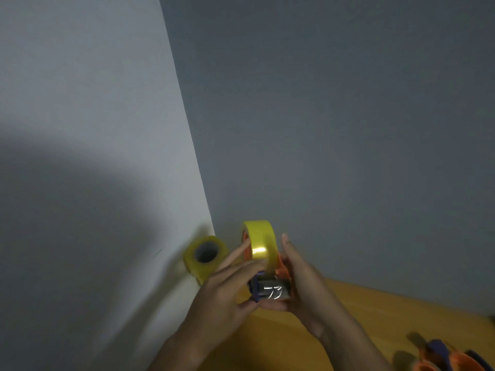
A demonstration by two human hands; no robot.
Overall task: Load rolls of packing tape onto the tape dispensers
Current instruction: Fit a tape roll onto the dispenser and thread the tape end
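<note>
An orange tape dispenser [284, 266] with a shiny metal front plate is held up between both hands above the wooden table. A yellow tape roll [261, 241] sits on its hub. My left hand [227, 287] grips the dispenser's left side, fingers reaching onto the roll and the blue part by the metal plate. My right hand [300, 277] cups the dispenser's right side with its fingers along the orange frame. A second yellowish roll [205, 257] lies in the wall corner behind my left hand.
The wooden table [361, 311] runs along grey walls that meet in a corner. Another orange and blue dispenser [452, 360] lies at the bottom right edge of the view.
</note>
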